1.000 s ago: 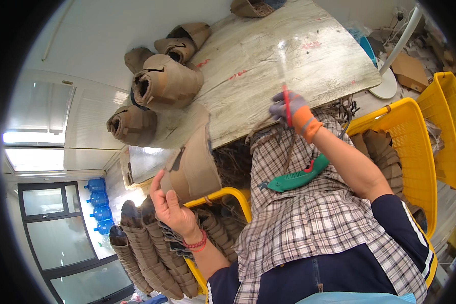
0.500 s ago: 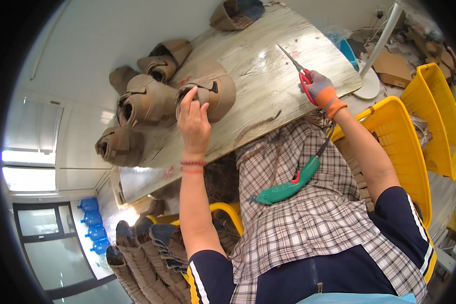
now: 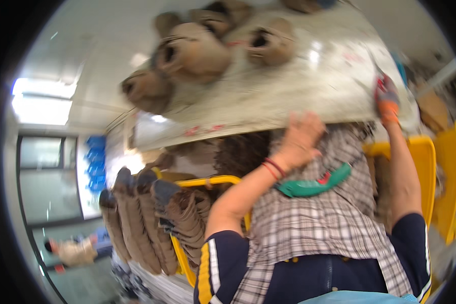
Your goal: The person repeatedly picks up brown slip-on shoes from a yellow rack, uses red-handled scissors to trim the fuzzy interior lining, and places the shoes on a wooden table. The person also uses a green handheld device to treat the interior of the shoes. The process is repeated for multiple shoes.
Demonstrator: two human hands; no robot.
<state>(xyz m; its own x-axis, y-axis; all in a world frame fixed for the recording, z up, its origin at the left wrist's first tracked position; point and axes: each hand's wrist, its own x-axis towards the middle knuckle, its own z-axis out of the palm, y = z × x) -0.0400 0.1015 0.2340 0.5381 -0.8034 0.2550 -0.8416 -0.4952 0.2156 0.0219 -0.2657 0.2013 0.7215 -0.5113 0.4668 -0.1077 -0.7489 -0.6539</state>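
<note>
Empty and loosely spread, the left hand (image 3: 301,137) rested at the near edge of the desk (image 3: 299,96), holding nothing. Half a second earlier it had lain on a brown shoe upper (image 3: 271,44) further in on the desk; it had since drawn back to the edge, leaving that upper set down beside the other uppers (image 3: 187,50) toward the far left corner. That placement was judged complete. The right hand (image 3: 387,101), gloved in orange and grey, was at the desk's right edge; blur hid whether it gripped the scissors seen earlier. More uppers (image 3: 147,223) hung stacked on a yellow crate (image 3: 213,181) below the left edge.
</note>
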